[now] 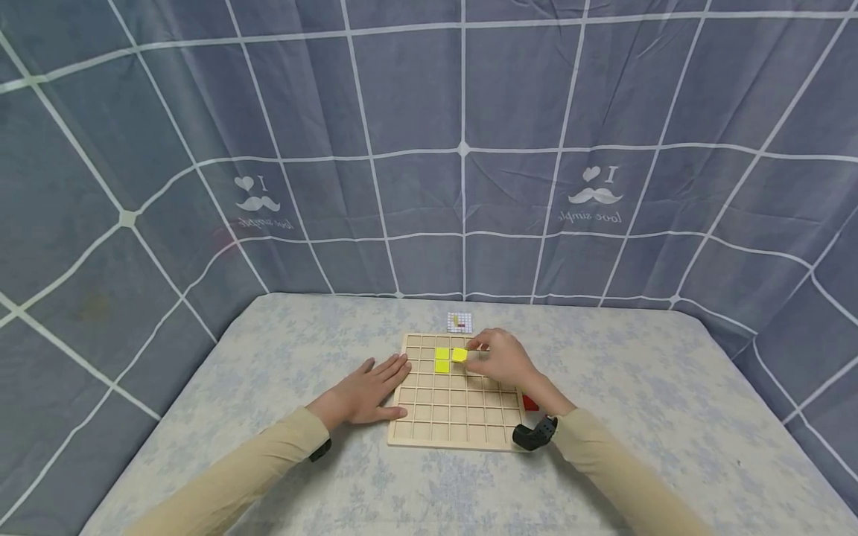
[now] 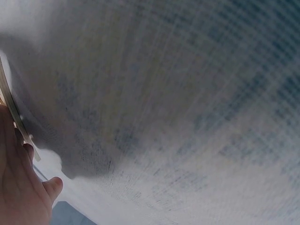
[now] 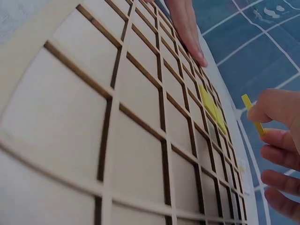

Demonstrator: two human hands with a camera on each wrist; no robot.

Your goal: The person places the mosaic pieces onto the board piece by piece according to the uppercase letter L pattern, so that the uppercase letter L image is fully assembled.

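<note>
A light wooden grid board [image 1: 429, 435] lies on the table, divided by raised strips into square cells. Two yellow square tiles [image 1: 442, 365] sit in neighbouring cells near its far side. My right hand [image 1: 503, 361] pinches another yellow tile [image 3: 256, 117] between thumb and fingers, just above the board and to the right of the two placed ones. In the right wrist view this tile appears edge-on, clear of the grid. My left hand [image 1: 367, 391] lies with straight, spread fingers against the board's left edge; the left wrist view catches only part of that hand [image 2: 23, 183].
Behind the board lies a small card [image 1: 459, 322] printed with a grid and coloured squares. Something red [image 1: 530, 403] shows at the board's right edge, partly hidden by my right forearm. A blue curtain [image 1: 415, 193] with white lines hangs around the patterned tablecloth [image 1: 302, 327].
</note>
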